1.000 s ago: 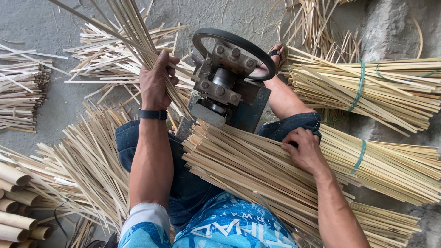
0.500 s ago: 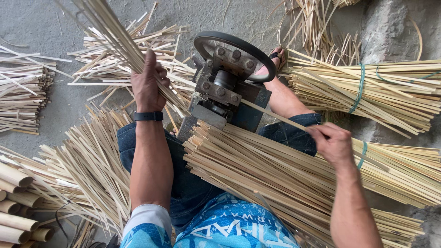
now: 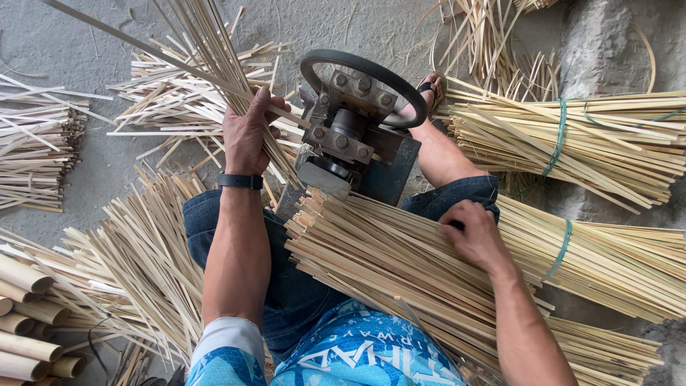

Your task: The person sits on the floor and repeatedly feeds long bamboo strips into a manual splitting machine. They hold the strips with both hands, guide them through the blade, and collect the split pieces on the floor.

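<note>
My left hand (image 3: pixel 246 132) grips a bunch of thin bamboo strips (image 3: pixel 207 43) that slants up and to the left, just left of a grey metal splitting machine (image 3: pixel 343 139) with a black ring on top. My right hand (image 3: pixel 475 232) rests fingers-down on a thick bundle of flat bamboo slats (image 3: pixel 371 257) that lies across my lap, its cut ends close to the machine. Whether the right hand pinches a single slat I cannot tell.
Tied slat bundles with green bands (image 3: pixel 572 143) lie at the right. Loose split strips (image 3: pixel 143 250) fan out at the left, more beyond the machine (image 3: pixel 171 100). Bamboo tube sections (image 3: pixel 25 322) are stacked at bottom left. My sandalled foot (image 3: pixel 432 89) sits behind the machine.
My right hand lifted to the right, then came back down onto the lap bundle. My left hand kept its strips and shifted slightly beside the machine.
</note>
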A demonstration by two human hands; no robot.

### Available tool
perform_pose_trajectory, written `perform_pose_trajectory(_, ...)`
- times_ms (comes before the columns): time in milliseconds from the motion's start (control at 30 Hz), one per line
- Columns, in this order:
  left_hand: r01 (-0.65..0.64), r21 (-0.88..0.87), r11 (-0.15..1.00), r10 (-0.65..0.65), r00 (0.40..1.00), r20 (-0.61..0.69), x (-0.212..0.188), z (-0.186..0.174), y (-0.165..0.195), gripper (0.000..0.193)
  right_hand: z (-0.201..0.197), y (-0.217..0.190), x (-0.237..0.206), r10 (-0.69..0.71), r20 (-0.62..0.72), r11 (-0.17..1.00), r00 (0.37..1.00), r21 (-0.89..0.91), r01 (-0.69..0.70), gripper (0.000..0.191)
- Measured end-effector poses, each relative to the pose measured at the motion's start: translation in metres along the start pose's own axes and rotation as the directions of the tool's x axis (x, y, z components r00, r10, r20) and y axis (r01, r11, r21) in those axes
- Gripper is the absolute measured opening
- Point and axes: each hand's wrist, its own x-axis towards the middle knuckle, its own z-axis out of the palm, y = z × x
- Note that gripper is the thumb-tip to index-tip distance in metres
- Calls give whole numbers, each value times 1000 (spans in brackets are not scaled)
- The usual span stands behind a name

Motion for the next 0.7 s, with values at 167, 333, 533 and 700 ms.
perform_pose_trajectory(167, -54, -74, 996, 52, 998, -27, 5, -15, 8, 32, -37, 20, -19, 294, -16, 860, 956, 440, -257, 11)
perform_pose_trajectory(333, -121, -311, 943, 97, 991, -92, 9, -30, 14, 31, -65, 16, -27, 294, -291, 898, 910, 411, -159, 9)
perform_pose_trajectory(533, -80, -85, 993, 70, 991, -116, 4, -19, 10, 48, -49, 1, -5, 171, -460, 965, 871, 256, -54, 11)
perform_pose_trajectory(700, 38, 184, 982, -16, 993, -117, -2, -3, 7, 61, -45, -9, -3, 136, -438, 972, 889, 233, -34, 15)
